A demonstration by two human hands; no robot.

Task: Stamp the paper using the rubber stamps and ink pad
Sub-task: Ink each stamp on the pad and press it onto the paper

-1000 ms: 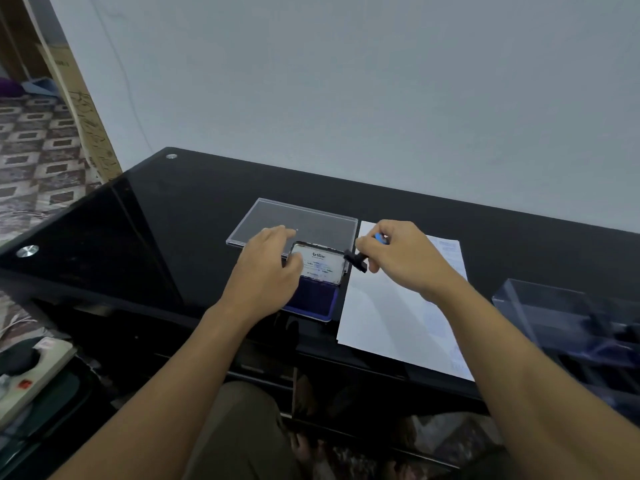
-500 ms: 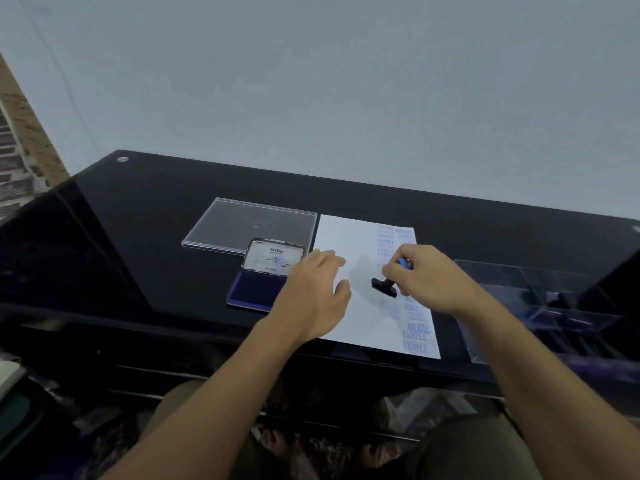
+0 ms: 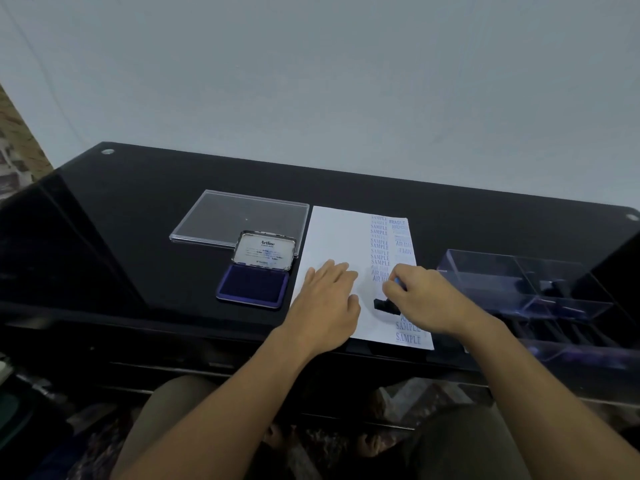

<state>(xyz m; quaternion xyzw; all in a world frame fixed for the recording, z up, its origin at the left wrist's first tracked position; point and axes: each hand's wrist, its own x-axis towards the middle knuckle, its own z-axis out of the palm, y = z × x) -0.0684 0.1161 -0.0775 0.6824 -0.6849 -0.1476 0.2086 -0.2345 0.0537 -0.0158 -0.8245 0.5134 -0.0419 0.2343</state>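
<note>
A white paper (image 3: 334,237) lies on a black glass table (image 3: 138,220), its near edge at the table's front edge and its far edge well short of the wall. Blue rows reading SAMPLE, AIR MAIL and FRAGILE fill the strip along the paper's right edge, while its middle and left side are bare. Just left of the paper sits the ink pad (image 3: 252,286), lid raised, with a clear plastic cover (image 3: 239,216) lying flat behind it. To the paper's right, near but apart, stands a clear compartment tray (image 3: 519,285). The left hand (image 3: 329,299) lies flat on the paper's near left part, fingers straight and together. The right hand (image 3: 427,299) curls its fingers around the blue handle of a rubber stamp (image 3: 382,304), whose black base is down against the sheet beside the printed strip.
</note>
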